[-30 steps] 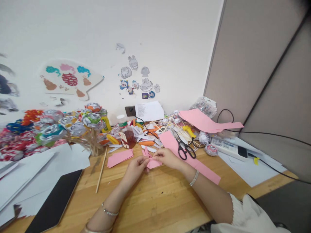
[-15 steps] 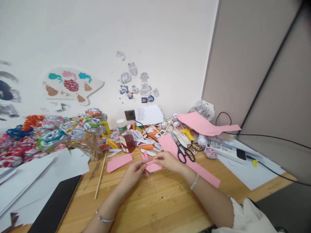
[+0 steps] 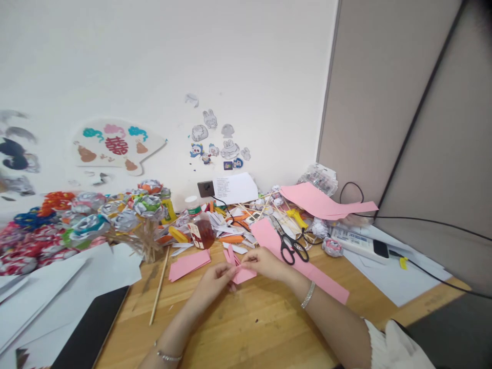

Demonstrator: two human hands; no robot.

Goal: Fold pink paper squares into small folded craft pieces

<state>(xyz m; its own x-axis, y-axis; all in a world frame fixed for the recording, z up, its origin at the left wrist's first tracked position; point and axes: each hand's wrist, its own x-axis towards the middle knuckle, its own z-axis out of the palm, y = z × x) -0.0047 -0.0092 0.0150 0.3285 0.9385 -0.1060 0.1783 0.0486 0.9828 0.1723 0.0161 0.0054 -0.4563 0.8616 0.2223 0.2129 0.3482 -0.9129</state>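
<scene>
Both of my hands meet over a small folded pink paper piece (image 3: 243, 275) on the wooden desk (image 3: 249, 328). My left hand (image 3: 213, 283) pinches its left end, fingers closed. My right hand (image 3: 265, 262) pinches its top edge, fingers closed too. A stack of pink paper slips (image 3: 189, 263) lies just left of my hands. A long pink paper strip (image 3: 303, 266) runs under my right wrist, and black-handled scissors (image 3: 289, 242) rest on it.
Paper flowers on sticks (image 3: 96, 218) crowd the left back. White sheets (image 3: 57, 287) and a black tablet (image 3: 86, 335) lie at the left front. A wooden stick (image 3: 158, 287), a bottle (image 3: 200, 225), paper scraps, a power strip (image 3: 359, 242) with cables and pink sheets (image 3: 323, 201) fill the back right.
The view has tipped slightly, so everything sits a little lower. My hands stay on the pink piece with only small finger shifts.
</scene>
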